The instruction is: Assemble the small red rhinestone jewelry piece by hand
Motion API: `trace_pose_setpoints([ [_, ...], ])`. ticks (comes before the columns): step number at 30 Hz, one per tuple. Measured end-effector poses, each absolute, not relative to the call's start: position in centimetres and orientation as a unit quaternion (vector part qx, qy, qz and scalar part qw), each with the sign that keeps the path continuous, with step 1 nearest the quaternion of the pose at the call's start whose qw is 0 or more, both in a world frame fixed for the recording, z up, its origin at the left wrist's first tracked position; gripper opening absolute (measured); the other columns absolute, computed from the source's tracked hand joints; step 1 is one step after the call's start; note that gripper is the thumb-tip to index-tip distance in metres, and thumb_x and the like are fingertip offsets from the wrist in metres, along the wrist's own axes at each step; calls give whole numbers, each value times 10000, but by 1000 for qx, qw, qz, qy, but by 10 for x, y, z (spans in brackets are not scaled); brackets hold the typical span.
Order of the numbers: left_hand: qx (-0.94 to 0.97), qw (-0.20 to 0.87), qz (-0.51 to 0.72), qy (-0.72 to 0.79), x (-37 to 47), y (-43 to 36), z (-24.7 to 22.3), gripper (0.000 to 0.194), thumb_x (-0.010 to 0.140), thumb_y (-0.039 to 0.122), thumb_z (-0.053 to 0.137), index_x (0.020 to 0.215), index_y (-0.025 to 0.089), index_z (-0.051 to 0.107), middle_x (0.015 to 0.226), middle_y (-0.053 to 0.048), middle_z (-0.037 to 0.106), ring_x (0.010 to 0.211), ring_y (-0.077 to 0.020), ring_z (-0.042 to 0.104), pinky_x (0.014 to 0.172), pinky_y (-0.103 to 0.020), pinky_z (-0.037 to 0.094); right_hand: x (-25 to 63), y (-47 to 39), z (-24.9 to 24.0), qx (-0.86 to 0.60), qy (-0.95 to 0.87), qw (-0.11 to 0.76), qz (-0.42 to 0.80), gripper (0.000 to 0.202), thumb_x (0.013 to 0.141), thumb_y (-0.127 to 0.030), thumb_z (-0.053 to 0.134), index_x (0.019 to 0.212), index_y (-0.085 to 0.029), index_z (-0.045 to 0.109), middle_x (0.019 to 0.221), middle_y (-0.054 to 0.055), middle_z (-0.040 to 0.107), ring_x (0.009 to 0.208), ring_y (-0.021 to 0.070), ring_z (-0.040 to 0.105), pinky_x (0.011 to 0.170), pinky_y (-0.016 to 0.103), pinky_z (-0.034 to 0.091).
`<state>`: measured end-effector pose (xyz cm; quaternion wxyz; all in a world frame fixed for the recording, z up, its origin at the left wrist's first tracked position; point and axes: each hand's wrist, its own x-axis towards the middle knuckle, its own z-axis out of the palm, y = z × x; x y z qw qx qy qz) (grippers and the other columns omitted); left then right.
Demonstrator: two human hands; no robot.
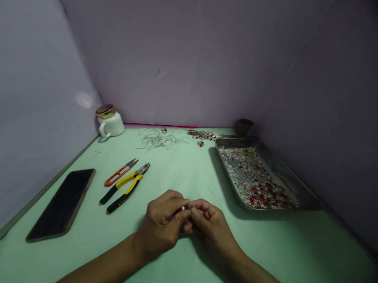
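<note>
Near the front middle of the table, my left hand (164,223) and my right hand (211,226) meet fingertip to fingertip. Both are closed in a pinch on a tiny beaded wire piece (187,207), of which only a bit of red and a dull metallic glint show. Fingers hide most of it, so its full shape cannot be made out. Left of my hands lie yellow-and-black pliers (127,187) and orange thread snips (120,172). To the right, a metal tray (225,178) holds many small beads, the red ones (269,193) gathered toward its near end.
A phone (62,204) lies at the left. At the back are a white mug (113,125) with a gold lid, a tangle of thin wire (160,139), red beaded pieces (202,135) and a small dark bowl (243,126). Cloth walls (194,56) enclose the green table (174,170).
</note>
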<state>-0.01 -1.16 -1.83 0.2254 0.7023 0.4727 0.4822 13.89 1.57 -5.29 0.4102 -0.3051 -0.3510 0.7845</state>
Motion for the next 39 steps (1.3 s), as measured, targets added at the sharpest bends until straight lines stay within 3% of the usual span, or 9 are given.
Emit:
trace_pose_setpoints([
  [10, 715, 230, 482, 451, 0, -13, -19, 280, 800, 75, 491, 991, 188, 662, 866, -80, 608, 786, -183, 595, 692, -292, 500, 139, 16, -54, -306, -355, 418, 778, 247, 658, -309, 758, 744, -142, 598, 574, 7, 636, 494, 108, 592, 540, 244, 466],
  [13, 708, 259, 482, 447, -1, -13, -20, 273, 813, 88, 482, 1005, 181, 654, 890, -80, 562, 743, -166, 592, 648, -275, 513, 139, 14, -53, -298, -360, 421, 777, 237, 691, -310, 733, 820, -150, 615, 613, 7, 630, 535, 117, 595, 563, 259, 475],
  [17, 683, 318, 487, 442, -1, -13, -24, 272, 836, 110, 450, 1019, 198, 631, 964, -72, 467, 664, -121, 566, 523, -226, 520, 140, 14, -50, -289, -401, 427, 758, 271, 723, -310, 698, 957, -180, 654, 848, 70, 666, 735, 172, 615, 644, 306, 492],
  [21, 687, 297, 503, 432, -1, -12, -26, 241, 824, 117, 470, 969, 197, 645, 975, -67, 446, 713, -137, 553, 596, -262, 525, 141, 15, -47, -296, -439, 445, 723, 298, 715, -281, 700, 1005, -215, 678, 1019, 88, 661, 960, 211, 573, 847, 350, 428],
  [23, 692, 286, 502, 433, 0, -11, -27, 257, 824, 116, 470, 986, 209, 647, 946, -57, 456, 692, -132, 548, 610, -270, 515, 142, 16, -47, -300, -448, 445, 715, 279, 711, -274, 701, 982, -208, 693, 941, 78, 680, 910, 204, 583, 844, 349, 420],
  [28, 713, 279, 493, 413, -1, -9, -30, 356, 833, 76, 438, 1101, 240, 604, 916, -49, 470, 688, -123, 554, 619, -258, 499, 142, 18, -49, -293, -429, 434, 736, 240, 695, -260, 710, 911, -155, 711, 649, 34, 646, 612, 138, 552, 641, 295, 450],
  [32, 740, 243, 480, 403, -3, -10, -30, 410, 805, 52, 461, 1159, 224, 576, 899, -63, 498, 793, -169, 545, 673, -284, 484, 142, 20, -46, -287, -344, 406, 797, 235, 631, -255, 762, 827, -138, 708, 624, 26, 634, 549, 105, 549, 590, 260, 473],
  [39, 751, 242, 469, 397, -8, -10, -23, 437, 769, 51, 528, 1157, 241, 591, 845, -62, 551, 755, -170, 568, 644, -282, 486, 145, 22, -41, -297, -280, 359, 839, 215, 542, -192, 811, 660, -154, 635, 494, -11, 609, 431, 88, 542, 484, 234, 480],
])
